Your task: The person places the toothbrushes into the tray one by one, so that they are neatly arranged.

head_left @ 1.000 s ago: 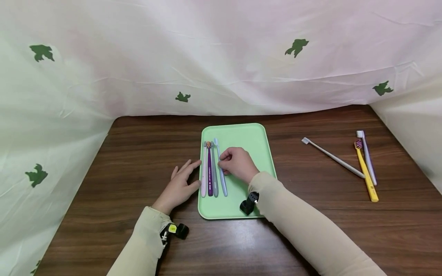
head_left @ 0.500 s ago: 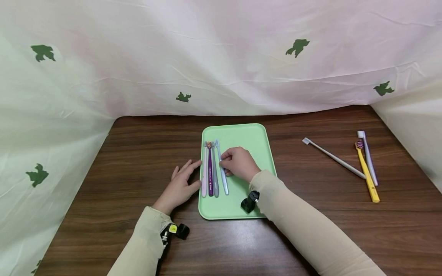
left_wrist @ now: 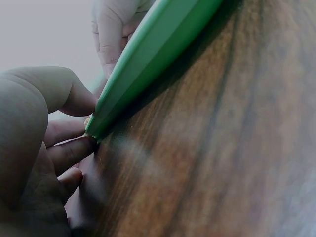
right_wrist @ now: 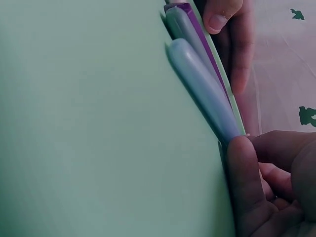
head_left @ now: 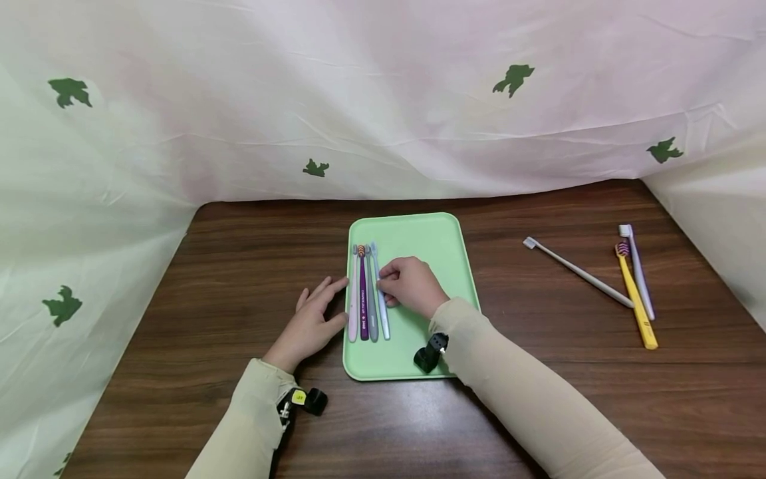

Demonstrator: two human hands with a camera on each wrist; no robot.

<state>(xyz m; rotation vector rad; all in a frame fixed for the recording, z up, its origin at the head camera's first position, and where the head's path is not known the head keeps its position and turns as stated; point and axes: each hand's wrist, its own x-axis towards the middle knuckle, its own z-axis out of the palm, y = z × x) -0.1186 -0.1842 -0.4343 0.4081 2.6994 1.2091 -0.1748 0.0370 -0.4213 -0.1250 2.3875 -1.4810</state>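
On a light green tray, several toothbrushes lie side by side, heads toward the far edge. From the left they are a pale pink toothbrush, a purple toothbrush, a grey toothbrush and a light blue toothbrush. My right hand pinches the light blue toothbrush around its middle; its handle end shows in the right wrist view, near the grey handle. My left hand touches the tray's left rim with its fingers extended; the left wrist view shows thumb and fingertips at the green rim.
To the right of the tray, a white-grey toothbrush lies slanted on the brown wooden table. Its handle end meets a yellow toothbrush, beside a lavender toothbrush. White cloth with green shapes hangs behind.
The light blue toothbrush's handle end has shifted slightly left, closer to the grey toothbrush, with my right hand still pinching it. My left hand has stayed at the rim.
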